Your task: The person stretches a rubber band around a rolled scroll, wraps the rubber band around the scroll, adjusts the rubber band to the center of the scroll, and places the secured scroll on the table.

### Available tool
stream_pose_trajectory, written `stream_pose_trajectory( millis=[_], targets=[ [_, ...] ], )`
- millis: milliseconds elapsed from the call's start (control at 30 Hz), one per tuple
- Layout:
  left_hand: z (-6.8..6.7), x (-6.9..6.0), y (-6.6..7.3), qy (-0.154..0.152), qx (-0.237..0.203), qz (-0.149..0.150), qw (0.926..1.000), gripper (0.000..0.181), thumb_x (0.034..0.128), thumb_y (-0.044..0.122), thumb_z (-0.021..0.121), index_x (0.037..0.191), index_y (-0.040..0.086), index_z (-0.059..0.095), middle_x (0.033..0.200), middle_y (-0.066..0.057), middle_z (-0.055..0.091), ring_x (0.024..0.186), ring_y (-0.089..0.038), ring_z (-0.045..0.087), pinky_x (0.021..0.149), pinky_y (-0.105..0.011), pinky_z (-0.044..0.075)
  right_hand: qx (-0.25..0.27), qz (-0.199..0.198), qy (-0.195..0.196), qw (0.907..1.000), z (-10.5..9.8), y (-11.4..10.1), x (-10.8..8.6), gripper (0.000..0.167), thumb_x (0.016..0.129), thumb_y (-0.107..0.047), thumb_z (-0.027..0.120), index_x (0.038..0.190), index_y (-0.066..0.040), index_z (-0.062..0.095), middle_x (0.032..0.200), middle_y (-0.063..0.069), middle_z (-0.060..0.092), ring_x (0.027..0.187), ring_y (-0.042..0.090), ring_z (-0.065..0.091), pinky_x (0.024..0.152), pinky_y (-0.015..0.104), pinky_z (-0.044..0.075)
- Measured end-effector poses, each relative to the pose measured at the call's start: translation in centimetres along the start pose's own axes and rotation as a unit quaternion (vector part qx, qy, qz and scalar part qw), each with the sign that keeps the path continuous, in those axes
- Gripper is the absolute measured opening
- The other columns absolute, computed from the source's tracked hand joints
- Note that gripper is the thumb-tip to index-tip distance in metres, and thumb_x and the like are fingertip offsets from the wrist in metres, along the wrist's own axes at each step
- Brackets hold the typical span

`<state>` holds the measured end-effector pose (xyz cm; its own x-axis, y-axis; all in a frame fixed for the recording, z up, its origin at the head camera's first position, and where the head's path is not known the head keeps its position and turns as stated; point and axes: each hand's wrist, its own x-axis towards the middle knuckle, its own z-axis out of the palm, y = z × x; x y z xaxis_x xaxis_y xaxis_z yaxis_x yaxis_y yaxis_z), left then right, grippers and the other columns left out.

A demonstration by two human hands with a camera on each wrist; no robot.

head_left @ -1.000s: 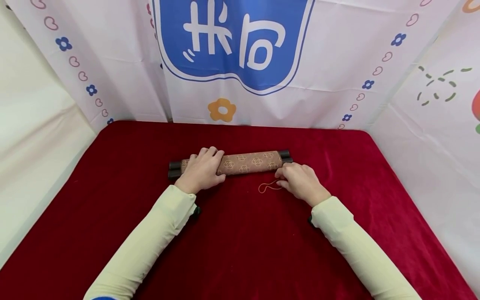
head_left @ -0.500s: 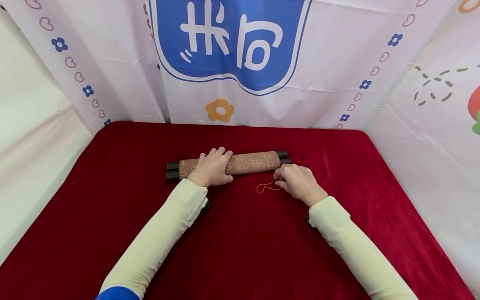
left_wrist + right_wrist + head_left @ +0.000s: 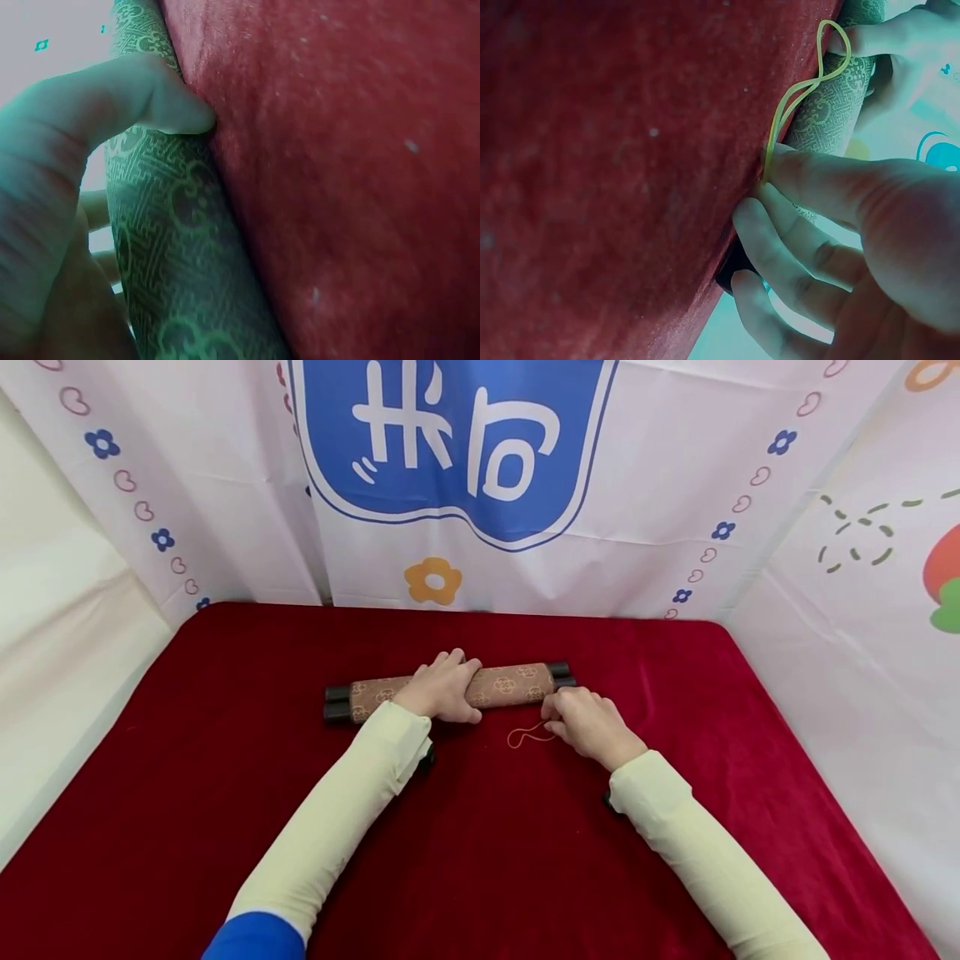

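Observation:
A rolled scroll in brown brocade with a flower pattern lies across the red cloth. Two dark rods run side by side and stick out at each end. My left hand lies across its middle and grips it, thumb on the near side and fingers over the far side. In the left wrist view, the thumb bends over the roll. Near the right end, my right hand pinches a thin yellow cord between thumb and fingertips. The cord's free loop extends leftward along the scroll's near side.
Red velvet cloth covers the table. Behind it hangs a white printed curtain with a blue emblem. More white fabric walls stand at the left and right sides.
My left hand has slid rightward along the scroll from its left part to its middle. The right hand keeps its pinch on the cord, and the whole head view has shifted slightly.

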<state>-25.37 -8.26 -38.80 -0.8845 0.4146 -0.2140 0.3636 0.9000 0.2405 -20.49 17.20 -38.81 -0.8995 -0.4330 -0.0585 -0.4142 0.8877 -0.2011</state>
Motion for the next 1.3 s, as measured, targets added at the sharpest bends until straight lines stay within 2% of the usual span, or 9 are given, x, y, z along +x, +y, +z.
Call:
stream_pose_trajectory(
  millis=[233, 433, 600, 767, 967, 1100, 1200, 1300],
  targets=[
    [-0.1, 0.8, 0.6, -0.007, 0.008, 0.001, 0.9999, 0.088, 0.0865, 0.039, 0.082, 0.159, 0.008, 0.041, 0.156, -0.018, 0.043, 0.145, -0.036, 0.041, 0.115, -0.061, 0.040, -0.007, 0.015, -0.011, 0.9998, -0.3, -0.5, 0.2, 0.008, 0.096, -0.020, 0.077, 0.105, -0.019, 0.077, 0.100, -0.002, 0.076, 0.096, 0.026, 0.073, 0.077, 0.052, 0.058],
    [0.1, 1.3, 1.1, 0.006, 0.017, -0.015, 0.9997, 0.085, 0.0840, 0.037, 0.081, 0.154, 0.006, 0.043, 0.155, -0.018, 0.047, 0.143, -0.040, 0.044, 0.113, -0.061, 0.042, -0.010, 0.019, -0.010, 0.9997, -0.1, -0.7, 0.3, 0.008, 0.096, -0.018, 0.077, 0.103, -0.020, 0.078, 0.101, -0.001, 0.077, 0.093, 0.027, 0.074, 0.075, 0.051, 0.058],
    [0.8, 1.7, 1.3, 0.028, 0.040, -0.027, 0.9985, 0.068, 0.0806, 0.034, 0.073, 0.139, 0.005, 0.052, 0.140, -0.018, 0.059, 0.125, -0.042, 0.056, 0.102, -0.059, 0.050, -0.005, 0.020, -0.011, 0.9997, 0.0, -1.1, 0.2, 0.008, 0.096, -0.016, 0.076, 0.103, -0.019, 0.079, 0.103, 0.000, 0.078, 0.091, 0.025, 0.073, 0.073, 0.049, 0.059],
    [1.1, 1.8, 1.3, 0.042, 0.059, -0.026, 0.9970, 0.055, 0.0793, 0.031, 0.069, 0.126, 0.006, 0.058, 0.125, -0.016, 0.066, 0.112, -0.042, 0.064, 0.093, -0.057, 0.055, -0.001, 0.019, -0.009, 0.9998, 0.2, -1.1, 0.1, 0.009, 0.097, -0.016, 0.074, 0.104, -0.019, 0.079, 0.102, -0.001, 0.077, 0.092, 0.025, 0.073, 0.074, 0.049, 0.059],
    [1.3, 2.5, 1.5, 0.043, 0.054, -0.029, 0.9972, 0.044, 0.0813, 0.031, 0.072, 0.118, 0.011, 0.062, 0.108, -0.010, 0.070, 0.103, -0.036, 0.069, 0.086, -0.052, 0.057, 0.022, 0.032, -0.012, 0.9992, 0.2, -0.6, -0.4, 0.013, 0.097, -0.014, 0.072, 0.108, -0.015, 0.078, 0.096, -0.001, 0.075, 0.091, 0.022, 0.071, 0.079, 0.046, 0.060],
    [1.1, 2.4, 1.8, 0.044, 0.044, -0.034, 0.9975, 0.030, 0.0832, 0.029, 0.074, 0.105, 0.015, 0.060, 0.097, -0.006, 0.067, 0.095, -0.033, 0.069, 0.083, -0.051, 0.057, 0.048, 0.034, -0.016, 0.9982, -0.2, -0.1, -0.7, 0.013, 0.098, -0.012, 0.071, 0.109, -0.011, 0.078, 0.091, 0.000, 0.074, 0.083, 0.017, 0.067, 0.077, 0.041, 0.059],
    [0.9, 2.3, 1.8, 0.041, 0.040, -0.039, 0.9976, 0.032, 0.0855, 0.028, 0.075, 0.110, 0.014, 0.060, 0.096, -0.006, 0.066, 0.094, -0.033, 0.069, 0.083, -0.051, 0.057, 0.068, 0.032, -0.012, 0.9971, -0.7, 0.2, -0.9, 0.010, 0.098, -0.012, 0.071, 0.105, -0.011, 0.078, 0.089, 0.000, 0.072, 0.078, 0.014, 0.064, 0.074, 0.036, 0.056],
    [0.6, 2.0, 1.9, 0.036, 0.037, -0.042, 0.9978, 0.046, 0.0872, 0.027, 0.075, 0.128, 0.011, 0.060, 0.102, -0.008, 0.067, 0.097, -0.034, 0.070, 0.084, -0.051, 0.058, 0.088, 0.031, 0.001, 0.9957, -1.1, 0.4, -1.0, 0.006, 0.099, -0.012, 0.072, 0.101, -0.013, 0.078, 0.088, 0.000, 0.072, 0.077, 0.013, 0.063, 0.073, 0.033, 0.055]
  ],
)
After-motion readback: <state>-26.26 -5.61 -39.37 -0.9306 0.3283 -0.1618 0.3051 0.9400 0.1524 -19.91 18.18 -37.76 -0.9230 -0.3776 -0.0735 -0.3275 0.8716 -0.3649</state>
